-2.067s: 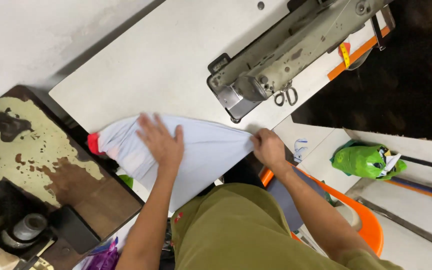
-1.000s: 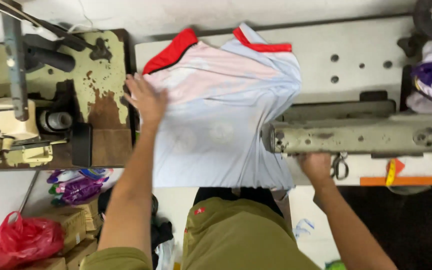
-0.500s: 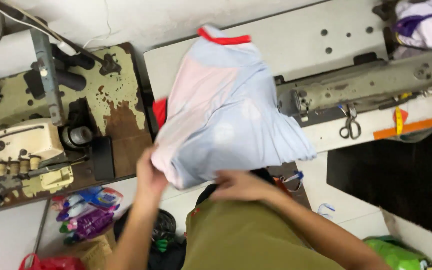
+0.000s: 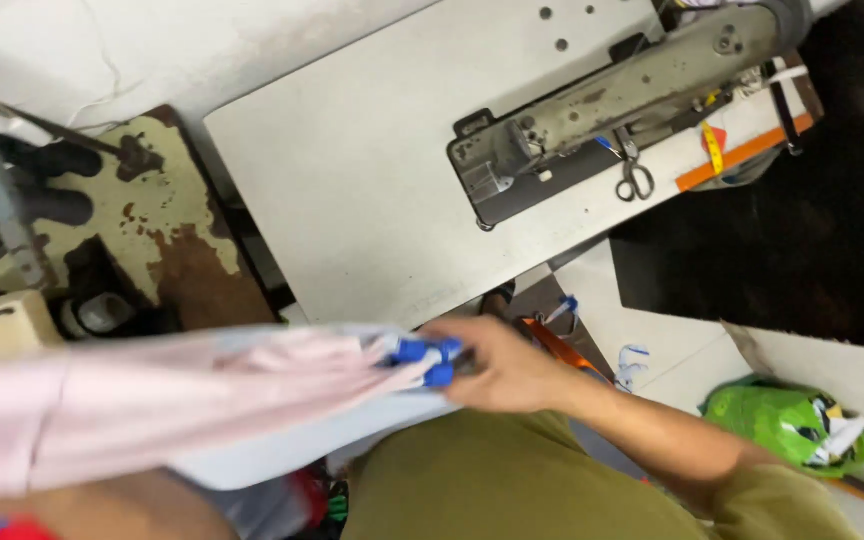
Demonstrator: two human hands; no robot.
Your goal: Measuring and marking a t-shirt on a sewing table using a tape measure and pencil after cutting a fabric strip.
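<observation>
Your right hand (image 4: pixel 507 368) is closed around a bunched fold of the pale pink and light blue garment (image 4: pixel 202 405), with bright blue trim (image 4: pixel 427 355) poking out between the fingers; the cloth is off the table (image 4: pixel 372 170) and stretched across your lap, running from that grip out past the left edge of the frame, blurred as it goes. Your left hand cannot be made out: only a blurred stretch of forearm (image 4: pixel 102 510) shows beneath the garment at the bottom left, so you cannot tell from this view whether it grips the cloth or hangs free. The pale table lies above the garment, and on its far right side stands the sewing machine (image 4: pixel 612 105), set at a slant, with a pair of scissors (image 4: pixel 635 178) lying just beside its base and an orange strip (image 4: pixel 742 155) along the table edge near them. To the left of the table sits a worn, paint-chipped stand (image 4: pixel 142 230) carrying dark machine parts. On the floor at the lower right, well apart from your right hand, lies a crumpled green bag (image 4: pixel 782 420). Your olive-green trousers (image 4: pixel 492 480) fill the bottom centre.
</observation>
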